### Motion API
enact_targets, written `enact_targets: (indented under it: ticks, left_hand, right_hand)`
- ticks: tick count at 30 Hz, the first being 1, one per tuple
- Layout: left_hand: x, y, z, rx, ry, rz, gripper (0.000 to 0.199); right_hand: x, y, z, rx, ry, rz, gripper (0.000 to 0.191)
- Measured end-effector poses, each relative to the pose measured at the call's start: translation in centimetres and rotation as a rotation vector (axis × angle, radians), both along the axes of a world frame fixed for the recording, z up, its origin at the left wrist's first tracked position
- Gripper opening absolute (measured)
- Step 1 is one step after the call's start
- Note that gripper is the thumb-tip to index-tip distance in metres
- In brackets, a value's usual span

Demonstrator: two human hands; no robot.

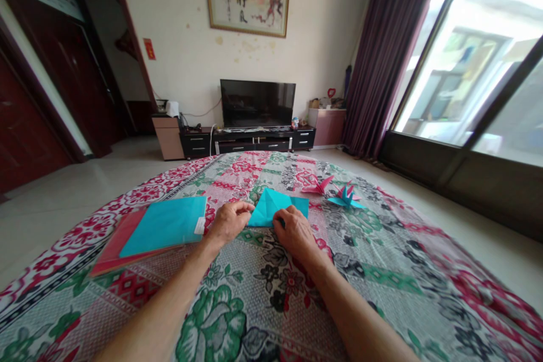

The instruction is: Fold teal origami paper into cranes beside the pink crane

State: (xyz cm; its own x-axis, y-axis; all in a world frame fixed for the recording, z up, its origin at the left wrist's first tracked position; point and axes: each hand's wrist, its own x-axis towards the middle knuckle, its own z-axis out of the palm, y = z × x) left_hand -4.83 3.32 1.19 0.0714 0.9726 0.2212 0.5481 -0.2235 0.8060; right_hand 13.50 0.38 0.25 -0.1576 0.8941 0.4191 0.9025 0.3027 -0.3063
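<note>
A turquoise sheet of origami paper (269, 206), partly folded with a peaked triangular flap, lies on the patterned tablecloth between my hands. My left hand (231, 220) pinches its left corner between thumb and fingertips. Curled over the paper's lower right part, my right hand (294, 226) presses its fingers on the lower edge; some of the paper is hidden beneath it. A flat piece of the same turquoise paper sticks out past the right hand's knuckles. To the right stand folded paper cranes: a pink one (318, 185) and a turquoise one (347, 198) with more pink behind it.
Left of my hands lies a stack of turquoise paper (165, 226) over red sheets (112, 243), with a white label at its right edge. The floral tablecloth (212, 317) covers the round table. Beyond it stand a television (258, 104) and a low black cabinet (237, 141).
</note>
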Motion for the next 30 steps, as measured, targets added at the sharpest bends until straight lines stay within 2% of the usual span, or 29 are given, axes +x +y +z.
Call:
enact_targets:
  ticks: [4,9,17,23,30]
  left_hand:
    - [-0.9,0.4,-0.3,-0.043,0.098,-0.093,0.028]
    - [-1.1,0.4,0.0,-0.052,0.164,-0.085,0.028]
    - [-1.6,0.6,0.6,-0.241,0.085,-0.089,0.032]
    - [-1.6,0.5,0.4,-0.155,0.225,-0.167,0.033]
    - [-0.4,0.0,1.0,-0.091,0.441,-0.028,0.028]
  right_hand:
    - [-0.7,0.0,0.0,-0.024,-0.010,-0.095,0.020]
    - [-1.8,0.0,0.1,-0.036,-0.035,-0.185,0.026]
    - [-3.3,-0.4,0.5,-0.056,-0.084,-0.258,0.042]
    - [-3.7,-0.4,0.4,-0.056,-0.110,-0.271,0.045]
    - [-3.8,-0.6,0.5,-0.053,-0.109,-0.271,0.046]
